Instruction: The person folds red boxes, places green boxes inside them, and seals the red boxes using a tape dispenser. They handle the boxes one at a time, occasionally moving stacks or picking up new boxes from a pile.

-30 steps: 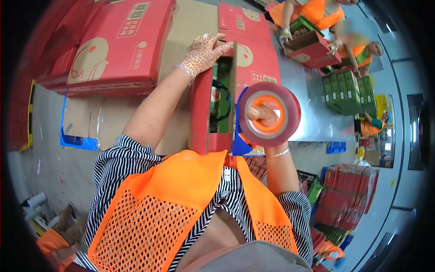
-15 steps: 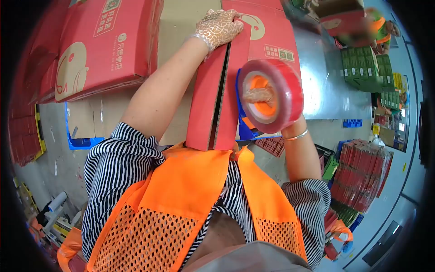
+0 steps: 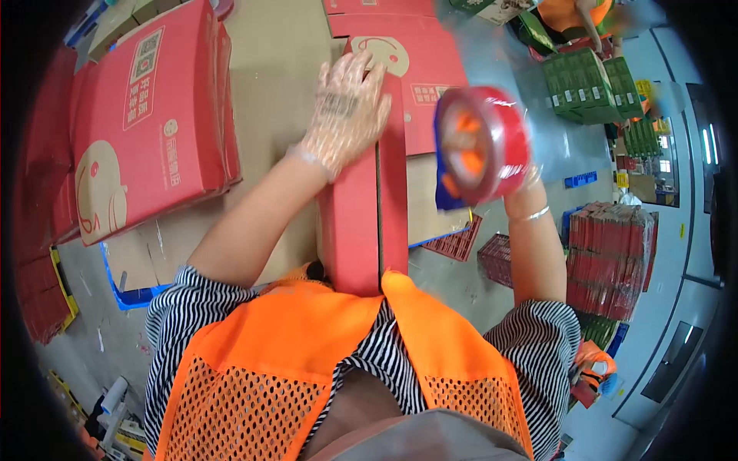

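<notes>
A long red box (image 3: 350, 223) stands against the orange vest, with a narrow dark seam between its top flaps. My left hand (image 3: 344, 111), in a clear plastic glove, lies with spread fingers on the far part of this box. My right hand (image 3: 461, 146) grips a tape dispenser (image 3: 511, 142) with a big roll of red tape, raised to the right of the box. The roll hides much of that hand, and its fingers show blurred through the orange core.
Red printed boxes (image 3: 165, 115) are stacked at the left on cardboard. A flat red carton (image 3: 430, 61) lies beyond the long box. Green boxes (image 3: 580, 84) stand at the upper right, near a co-worker in orange (image 3: 565, 14). Wrapped red cartons (image 3: 607, 253) stand at the right.
My left hand has moved nearer and lies flatter on the box. The tape dispenser in my right hand has moved right, away from the box. The seam between the flaps looks narrower.
</notes>
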`<state>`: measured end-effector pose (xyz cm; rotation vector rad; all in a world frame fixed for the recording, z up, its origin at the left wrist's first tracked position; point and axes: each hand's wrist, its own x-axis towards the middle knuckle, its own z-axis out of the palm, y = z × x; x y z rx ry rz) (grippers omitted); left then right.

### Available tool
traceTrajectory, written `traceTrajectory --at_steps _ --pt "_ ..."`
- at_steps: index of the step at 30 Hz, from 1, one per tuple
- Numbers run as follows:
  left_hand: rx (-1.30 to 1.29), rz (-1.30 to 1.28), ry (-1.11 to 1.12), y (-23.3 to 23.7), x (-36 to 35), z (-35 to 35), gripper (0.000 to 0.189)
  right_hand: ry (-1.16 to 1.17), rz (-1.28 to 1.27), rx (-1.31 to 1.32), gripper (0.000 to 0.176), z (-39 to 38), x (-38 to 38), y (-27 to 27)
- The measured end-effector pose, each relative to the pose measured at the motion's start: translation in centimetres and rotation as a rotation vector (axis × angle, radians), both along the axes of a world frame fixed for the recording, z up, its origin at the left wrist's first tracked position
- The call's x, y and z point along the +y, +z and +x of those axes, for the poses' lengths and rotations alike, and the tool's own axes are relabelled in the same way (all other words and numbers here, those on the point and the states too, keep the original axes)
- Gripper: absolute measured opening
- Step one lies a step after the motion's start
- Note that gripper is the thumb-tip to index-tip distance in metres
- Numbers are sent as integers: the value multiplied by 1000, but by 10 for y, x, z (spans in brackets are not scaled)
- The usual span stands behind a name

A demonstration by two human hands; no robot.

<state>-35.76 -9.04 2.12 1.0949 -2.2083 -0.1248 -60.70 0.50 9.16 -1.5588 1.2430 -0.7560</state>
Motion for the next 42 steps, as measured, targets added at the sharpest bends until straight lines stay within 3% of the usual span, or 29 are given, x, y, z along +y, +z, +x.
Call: traceTrajectory --at_steps 1,2,4,6,7,8,16,24,26,27,28,30,31,32,34,35,36,38,39,40,42 --pt "106 -147 -5 0 9 3 29 136 -460 323 47 -17 -22 2" --pt "116 -151 -8 -1 13 6 29 23 -1126 805 39 -11 -50 8" --pt "-37 -101 -197 0 16 9 28 -383 -247 -174 34 -38 -95 -21" --pt "-48 -170 -198 5 20 11 25 -35 252 -955 31 -73 -135 -25" --pt "-113 -79 -221 12 21 12 23 -518 0 -421 29 -59 -151 -27" --pt "-177 19 -242 15 23 12 22 -590 -46 -418 29 -52 -167 -32" --pt "-96 35 -213 14 33 -5 10 -489 -56 -599 22 -14 -251 -77" --pt "-5 34 -164 11 37 -9 15 -471 146 -622 23 19 -261 -131" --pt "14 37 -161 10 37 -12 15 -39 74 -552 23 29 -253 -143" --pt "30 37 -158 9 37 -11 15 73 -243 -311 31 32 -237 -156" --pt "34 41 -148 9 37 -11 15 82 -238 -309 31 34 -231 -154" --pt "10 59 -170 11 37 -12 15 -103 46 -257 41 39 -223 -140" --pt "11 64 -169 11 36 -12 15 -252 329 -372 44 60 -208 -103" --pt "9 74 -167 10 37 -14 15 -255 337 -369 44 52 -213 -112" --pt "13 89 -168 9 37 -16 15 237 16 -406 41 38 -224 -121" --pt "16 105 -159 9 37 -17 15 153 -189 -129 37 37 -221 -116" --pt "18 121 -154 10 37 -19 15 149 -182 -126 37 34 -218 -113" --pt "-16 122 -188 10 36 -18 16 241 -434 181 35 28 -223 -107" --pt "-58 128 -217 8 34 -17 16 136 -137 -404 33 33 -222 -115" --pt "-58 134 -208 6 34 -15 16 144 -129 -407 33 38 -216 -102" --pt "-21 94 -205 1 33 -15 16 237 -971 728 38 41 -203 -65"
